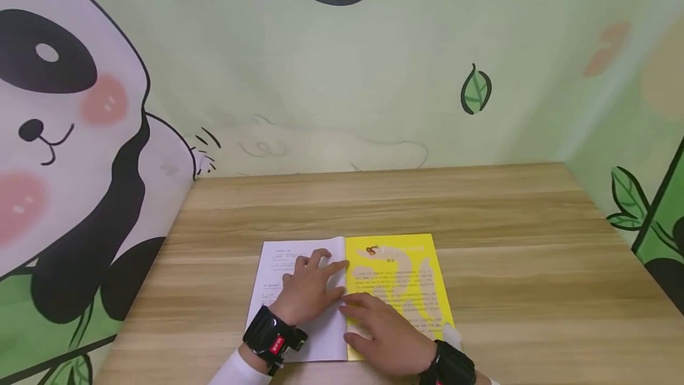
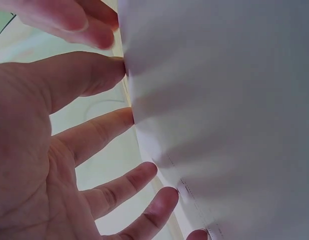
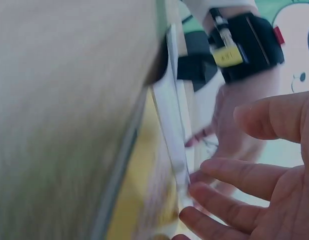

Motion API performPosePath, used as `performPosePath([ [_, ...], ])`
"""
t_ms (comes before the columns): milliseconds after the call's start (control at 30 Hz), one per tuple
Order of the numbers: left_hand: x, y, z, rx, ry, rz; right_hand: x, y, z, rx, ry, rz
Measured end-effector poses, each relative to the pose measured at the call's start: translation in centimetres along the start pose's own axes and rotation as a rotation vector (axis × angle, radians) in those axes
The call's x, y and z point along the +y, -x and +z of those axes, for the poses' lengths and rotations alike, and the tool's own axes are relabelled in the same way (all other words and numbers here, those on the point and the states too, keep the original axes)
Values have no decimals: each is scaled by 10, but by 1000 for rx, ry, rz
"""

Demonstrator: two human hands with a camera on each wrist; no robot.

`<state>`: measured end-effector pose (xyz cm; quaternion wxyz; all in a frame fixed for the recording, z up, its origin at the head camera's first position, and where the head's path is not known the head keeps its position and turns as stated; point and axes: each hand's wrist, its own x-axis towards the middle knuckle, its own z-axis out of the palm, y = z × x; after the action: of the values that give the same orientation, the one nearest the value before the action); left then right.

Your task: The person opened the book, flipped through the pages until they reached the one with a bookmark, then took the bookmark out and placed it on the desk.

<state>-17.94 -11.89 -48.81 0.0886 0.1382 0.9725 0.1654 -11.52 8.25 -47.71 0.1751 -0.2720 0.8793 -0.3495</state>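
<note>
Fingers of the left hand (image 1: 307, 296) are spread and slightly bent over the white page (image 1: 323, 340) of an open book (image 1: 350, 281), grasping nothing, while those of the right hand (image 1: 392, 337) reach out loose and unclenched over its yellow page (image 1: 422, 281), close to the fold. From the head, a wood-grain table (image 1: 507, 207) runs back to a pale green wall (image 1: 256, 34) painted with leaves, a big panda (image 1: 80, 129) at left. Black wrist straps (image 1: 269, 337) sit on both arms, and the hands cover parts of the print. The book lies flat near the table's front, its yellow side bearing a pale silhouette and rows of text. At the left wrist, the left fingertips touch the white sheet's edge, shadows falling across it; two fingers of the other hand enter at upper left. At the right wrist, blurred table fills the left, the strapped left arm shows behind, and the yellow page appears as a slanting strip beside the right fingertips; whether they touch it cannot be told.
</note>
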Motion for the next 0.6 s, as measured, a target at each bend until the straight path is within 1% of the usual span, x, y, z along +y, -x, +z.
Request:
performPosePath([
  [133, 1, -1, -1, -3, -1, 12, 16, 4, -11, 71, -20, 27],
  [200, 1, 0, -1, -4, -8, 11, 24, 5, -17, 109, -28, 58],
  [400, 1, 0, -2, 4, -21, -8, 40, 11, -34, 198, -70, 195],
  [500, 1, 0, -2, 6, -18, -9, 44, 15, -43, 226, -79, 237],
  [600, 0, 0, -1, 1, -18, -11, 49, 18, -52, 245, -66, 251],
])
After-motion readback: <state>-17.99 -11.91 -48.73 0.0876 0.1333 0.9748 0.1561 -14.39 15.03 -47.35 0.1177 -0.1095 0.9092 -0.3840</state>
